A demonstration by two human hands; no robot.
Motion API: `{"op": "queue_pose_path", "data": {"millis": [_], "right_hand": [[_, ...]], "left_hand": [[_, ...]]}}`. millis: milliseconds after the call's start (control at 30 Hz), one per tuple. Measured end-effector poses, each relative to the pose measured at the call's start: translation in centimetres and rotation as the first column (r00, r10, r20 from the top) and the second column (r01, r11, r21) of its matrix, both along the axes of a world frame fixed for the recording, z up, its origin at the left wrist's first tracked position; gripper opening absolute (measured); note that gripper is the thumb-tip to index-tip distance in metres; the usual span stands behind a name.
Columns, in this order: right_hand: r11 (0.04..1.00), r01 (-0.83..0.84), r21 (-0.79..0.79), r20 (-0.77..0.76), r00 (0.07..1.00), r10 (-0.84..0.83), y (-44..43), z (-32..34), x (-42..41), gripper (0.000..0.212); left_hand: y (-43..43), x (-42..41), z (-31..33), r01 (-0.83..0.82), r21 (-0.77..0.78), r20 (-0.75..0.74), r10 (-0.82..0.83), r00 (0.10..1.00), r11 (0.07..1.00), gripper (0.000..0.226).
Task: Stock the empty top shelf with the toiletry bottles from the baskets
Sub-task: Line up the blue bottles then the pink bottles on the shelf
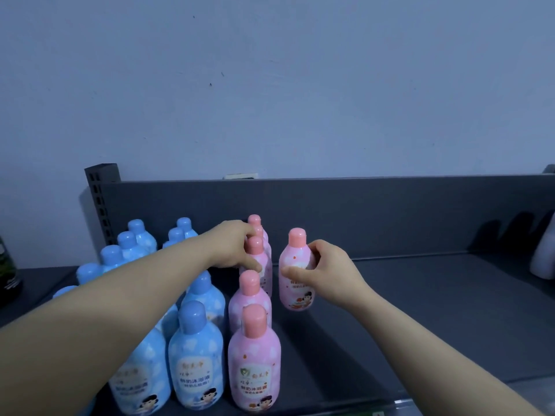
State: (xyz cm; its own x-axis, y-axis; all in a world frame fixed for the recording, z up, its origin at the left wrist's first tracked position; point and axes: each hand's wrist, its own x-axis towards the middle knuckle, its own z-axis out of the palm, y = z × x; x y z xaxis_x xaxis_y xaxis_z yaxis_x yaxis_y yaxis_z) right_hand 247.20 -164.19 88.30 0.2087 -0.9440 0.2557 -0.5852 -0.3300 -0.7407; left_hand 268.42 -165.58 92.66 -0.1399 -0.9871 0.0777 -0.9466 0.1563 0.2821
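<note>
Pink bottle point(296, 294) within right hand point(327, 271) fingers point(313, 252), left hand point(232, 246) gripping row bottle point(256, 246)

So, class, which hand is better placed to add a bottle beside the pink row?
The right hand: it grips a pink bottle just right of the pink row, where the shelf is bare. The left hand grips an inner bottle of that row.

shelf point(435, 310) bare right of pink bottles point(254, 355), blue bottles point(196, 355) crowding left
</note>
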Motion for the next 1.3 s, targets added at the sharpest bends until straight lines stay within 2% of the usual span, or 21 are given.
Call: {"op": "queue_pose_path", "data": {"millis": [67,167,333,467,633,767,867,1067,1233,1300], "right_hand": [[1.0,-0.018,-0.007,-0.016,1.0,0.018,0.0,0.0,0.5,0.042],[0.999,-0.049,-0.013,-0.049,0.998,0.048,-0.1,-0.2,1.2,0.046],[0.995,-0.096,-0.014,-0.078,0.992,0.094,0.3,-1.1,3.0,0.045],[0.992,-0.123,-0.004,-0.064,0.99,0.123,0.7,-1.6,3.6,0.044],[0.981,-0.178,-0.07,-0.339,0.93,0.145,0.9,-1.2,3.2,0.045],[0.961,-0.273,0.046,-0.168,0.946,0.276,0.3,-1.2,2.6,0.05],[0.94,-0.317,0.128,-0.049,0.944,0.325,0.2,-1.1,2.2,0.042],[0.91,-0.372,0.182,0.033,0.927,0.373,0.3,-1.0,2.5,0.041],[0.909,-0.373,0.188,-0.009,0.924,0.381,0.7,-0.7,3.3,0.044],[0.926,-0.35,0.141,-0.142,0.919,0.369,0.8,-0.5,3.3,0.045]], "left_hand": [[0.2,0.5,0.6,0.009,0.036,-0.043,-0.007,0.999,0.999,0.028],[0.8,1.1,1.8,-0.001,0.052,-0.019,0.002,1.0,0.999,0.031],[2.4,2.3,2.8,-0.013,-0.073,0.151,0.023,0.988,0.997,0.029],[3.6,3.3,2.4,-0.025,-0.077,0.139,0.036,0.99,0.997,0.028],[4.6,3.5,2.3,-0.023,-0.074,0.098,0.03,0.995,0.997,0.023],[5.3,3.5,2.6,-0.028,-0.042,0.106,0.033,0.994,0.999,0.019],[5.8,3.5,3.0,-0.037,-0.038,0.108,0.041,0.993,0.999,0.018],[7.5,2.9,3.7,-0.001,0.022,0.013,0.0,1.0,1.0,0.013],[9.2,1.5,4.2,0.065,0.112,-0.005,-0.065,0.998,0.992,0.025],[9.7,0.6,4.2,0.087,0.138,0.037,-0.093,0.995,0.987,0.031]]}}
